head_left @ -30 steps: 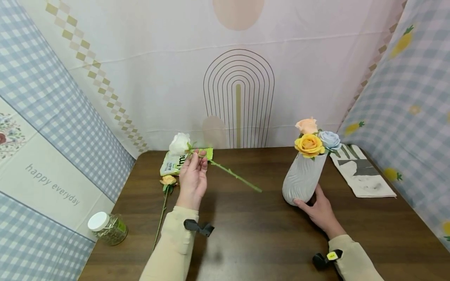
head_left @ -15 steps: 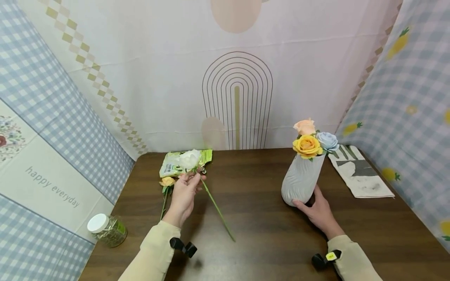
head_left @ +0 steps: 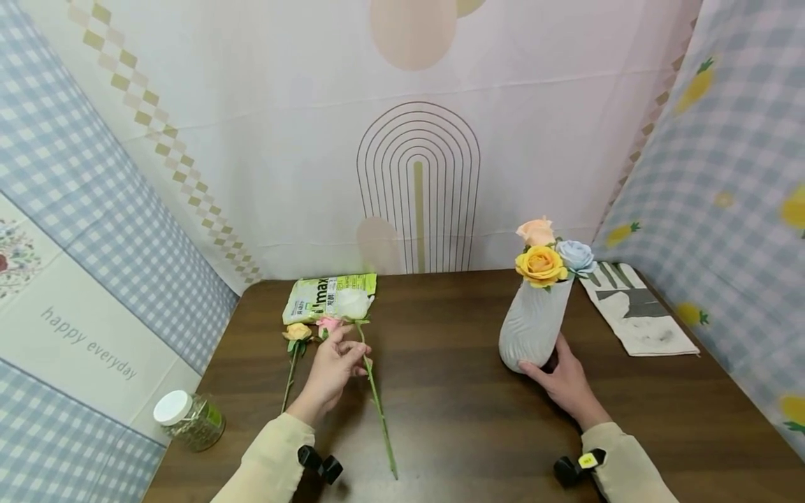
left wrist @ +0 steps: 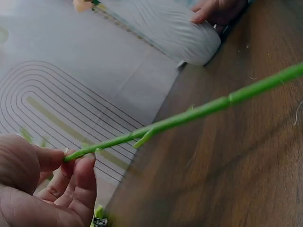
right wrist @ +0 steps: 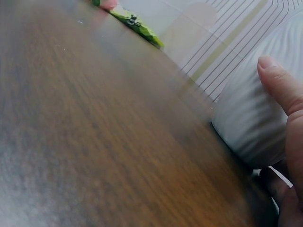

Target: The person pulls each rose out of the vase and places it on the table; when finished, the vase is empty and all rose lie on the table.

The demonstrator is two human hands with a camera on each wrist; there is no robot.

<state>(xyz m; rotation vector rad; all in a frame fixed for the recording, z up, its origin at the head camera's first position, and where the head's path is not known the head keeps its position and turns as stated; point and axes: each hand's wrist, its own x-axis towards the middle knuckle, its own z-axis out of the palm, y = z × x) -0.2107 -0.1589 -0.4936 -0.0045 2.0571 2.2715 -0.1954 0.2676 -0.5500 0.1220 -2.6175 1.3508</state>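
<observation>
My left hand pinches the green stem of a white rose between thumb and fingers, just below the bloom. The stem's lower end points toward the table's near side. My right hand grips the lower part of a ribbed white vase, its thumb pressed on the near side. In the head view the vase leans with its mouth to the right. It holds a yellow rose, a peach rose and a light blue rose.
A pale orange rose and a pink rose, partly hidden by my left hand, lie at left. Behind them is a green-and-white packet. A white-lidded jar stands front left, and a printed cloth lies at right.
My left hand has come down and toward me with the white rose, whose stem has swung from pointing right to pointing nearward. The pink rose has come into view. My right hand still grips the vase.
</observation>
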